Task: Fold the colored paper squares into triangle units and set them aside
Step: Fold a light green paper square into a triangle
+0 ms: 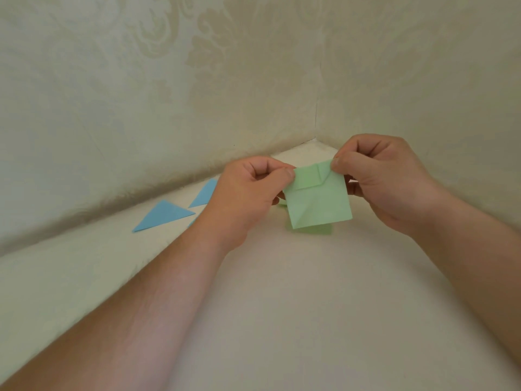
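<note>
Green paper square (318, 200) hangs in the air between my hands, above a cream tabletop (282, 306) set in a corner of patterned wallpaper. My left hand (248, 190) pinches its top left corner between thumb and curled fingers; my right hand (377, 176) pinches the top right corner, where a small flap is folded down. More green paper (324, 230) lies just beneath. Blue folded triangles (162, 215) rest to the left, near the wall.

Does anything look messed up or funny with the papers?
Nothing stands out. The green paper is held up by both hands, left hand and right hand, with its top corner folded down. The blue triangles lie flat on the table.
</note>
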`<action>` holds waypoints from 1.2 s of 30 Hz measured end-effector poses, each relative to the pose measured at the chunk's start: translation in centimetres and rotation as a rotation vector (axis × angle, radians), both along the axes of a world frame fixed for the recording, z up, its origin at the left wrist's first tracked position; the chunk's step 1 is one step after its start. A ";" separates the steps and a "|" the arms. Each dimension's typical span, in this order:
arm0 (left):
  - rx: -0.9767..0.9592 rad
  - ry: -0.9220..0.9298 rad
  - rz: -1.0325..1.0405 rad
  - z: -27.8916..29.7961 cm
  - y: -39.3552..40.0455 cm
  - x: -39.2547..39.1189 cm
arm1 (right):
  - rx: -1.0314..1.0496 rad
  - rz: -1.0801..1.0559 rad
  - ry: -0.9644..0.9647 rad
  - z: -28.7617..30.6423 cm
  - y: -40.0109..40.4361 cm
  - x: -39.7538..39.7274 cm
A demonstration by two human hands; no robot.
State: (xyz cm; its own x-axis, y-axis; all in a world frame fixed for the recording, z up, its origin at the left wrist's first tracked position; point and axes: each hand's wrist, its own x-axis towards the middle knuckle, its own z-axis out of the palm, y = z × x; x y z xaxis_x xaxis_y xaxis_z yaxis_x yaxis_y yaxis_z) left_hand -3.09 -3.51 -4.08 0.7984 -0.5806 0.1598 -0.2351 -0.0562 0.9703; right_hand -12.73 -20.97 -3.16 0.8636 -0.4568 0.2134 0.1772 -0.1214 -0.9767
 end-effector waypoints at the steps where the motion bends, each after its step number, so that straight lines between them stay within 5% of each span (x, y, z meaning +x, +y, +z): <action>1: 0.002 0.005 -0.001 0.0 0.0 0.0 | 0.003 0.001 0.001 0.0 0.0 0.0; 13: 0.020 0.012 -0.058 -0.1 0.3 0.1 | 0.011 0.117 0.183 -0.1 0.1 -0.5; 36: -0.162 0.225 -0.011 -0.4 -0.3 0.6 | 0.020 0.118 0.136 -0.3 0.1 -0.3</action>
